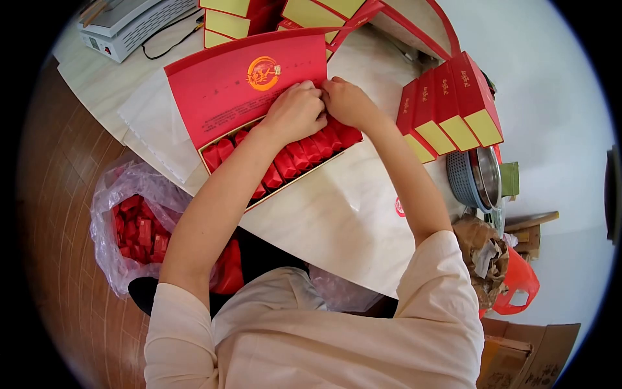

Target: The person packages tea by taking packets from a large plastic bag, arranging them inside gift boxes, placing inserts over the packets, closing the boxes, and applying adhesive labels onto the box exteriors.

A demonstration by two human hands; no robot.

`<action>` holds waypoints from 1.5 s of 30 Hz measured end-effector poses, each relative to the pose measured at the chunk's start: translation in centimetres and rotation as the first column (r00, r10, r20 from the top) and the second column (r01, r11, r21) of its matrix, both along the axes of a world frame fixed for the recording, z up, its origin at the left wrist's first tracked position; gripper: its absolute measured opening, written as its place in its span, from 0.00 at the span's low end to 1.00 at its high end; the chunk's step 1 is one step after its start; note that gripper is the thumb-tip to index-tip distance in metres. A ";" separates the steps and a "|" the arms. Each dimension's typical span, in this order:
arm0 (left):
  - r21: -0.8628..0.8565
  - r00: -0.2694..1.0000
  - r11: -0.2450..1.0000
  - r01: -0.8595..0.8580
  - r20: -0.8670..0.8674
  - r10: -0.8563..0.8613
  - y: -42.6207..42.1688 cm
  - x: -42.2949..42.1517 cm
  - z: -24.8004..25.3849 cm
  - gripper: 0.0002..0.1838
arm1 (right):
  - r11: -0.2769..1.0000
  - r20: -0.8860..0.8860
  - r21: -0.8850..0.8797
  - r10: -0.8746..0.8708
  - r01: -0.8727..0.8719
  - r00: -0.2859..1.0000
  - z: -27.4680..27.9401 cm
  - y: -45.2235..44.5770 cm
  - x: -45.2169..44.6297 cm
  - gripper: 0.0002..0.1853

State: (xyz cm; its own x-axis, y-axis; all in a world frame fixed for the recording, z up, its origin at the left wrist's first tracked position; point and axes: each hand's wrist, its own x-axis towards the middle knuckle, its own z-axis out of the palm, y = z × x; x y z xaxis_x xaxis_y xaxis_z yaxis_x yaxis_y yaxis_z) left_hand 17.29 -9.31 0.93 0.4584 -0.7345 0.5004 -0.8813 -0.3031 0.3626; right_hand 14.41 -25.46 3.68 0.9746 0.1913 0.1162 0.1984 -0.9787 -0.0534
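Note:
An open red gift box (pixel 295 182) lies on the table, its red lid (pixel 217 94) tipped back and showing a round gold emblem. Small red foil packets (pixel 299 155) stand side by side in rows inside it. My left hand (pixel 297 111) reaches over the packets toward the far right part of the box, fingers curled. Close beside it is my right hand (pixel 346 102), also with bent, closed fingers, at the box's back right corner by the lid. Whatever sits in the fingers of either hand is hidden.
On the right, several closed red-and-yellow boxes (pixel 447 104) stand in a row; more boxes (pixel 227 24) are stacked at the back. A clear plastic bag (pixel 105 217) of red packets sits low left. A white appliance (pixel 126 32), basins (pixel 484 178) and a paper bag (pixel 476 249) surround the table.

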 end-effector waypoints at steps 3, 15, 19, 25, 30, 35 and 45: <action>-0.231 0.993 0.973 -0.008 -0.118 -0.020 -0.1 0.2 0.1 0.06 | 0.970 0.190 0.227 -0.136 0.092 0.972 -1.2 0.8 -1.0 0.17; 0.078 0.980 0.980 0.181 -0.097 -0.173 0.5 -1.6 0.7 0.09 | 0.844 -0.163 0.437 -0.266 0.311 0.950 0.9 1.6 -4.5 0.28; 0.034 0.984 0.983 0.178 -0.002 -0.178 -0.2 -2.7 -0.6 0.15 | 0.883 -0.017 0.398 -0.262 0.247 0.965 0.4 1.9 -5.1 0.26; 0.314 0.995 0.944 0.100 -0.014 -0.101 -1.1 -2.3 1.0 0.15 | 0.893 -0.010 0.415 -0.189 0.176 0.982 -0.5 1.4 -5.3 0.26; 0.204 0.967 0.956 0.209 -0.186 -0.172 0.1 -1.2 1.1 0.11 | 0.828 -0.005 0.544 -0.158 0.135 0.988 -3.0 0.2 -5.9 0.27; -0.082 0.954 0.997 0.013 -0.297 -0.037 1.6 -1.3 3.4 0.16 | 0.963 0.013 0.084 -0.256 0.254 0.967 -3.1 1.1 -6.1 0.32; 0.356 0.997 0.932 0.074 -0.008 -0.076 2.7 -5.3 0.2 0.43 | 0.958 0.101 0.168 -0.252 0.234 0.962 -4.4 2.6 -8.7 0.34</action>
State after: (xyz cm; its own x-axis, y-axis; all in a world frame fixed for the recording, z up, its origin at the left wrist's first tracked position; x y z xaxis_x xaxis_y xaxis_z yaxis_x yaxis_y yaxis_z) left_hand 12.01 -6.60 1.15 0.3930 -0.8969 0.2026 -0.9082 -0.3442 0.2381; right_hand 5.74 -22.86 -0.69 0.9665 -0.0789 0.2441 -0.0302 -0.9799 -0.1972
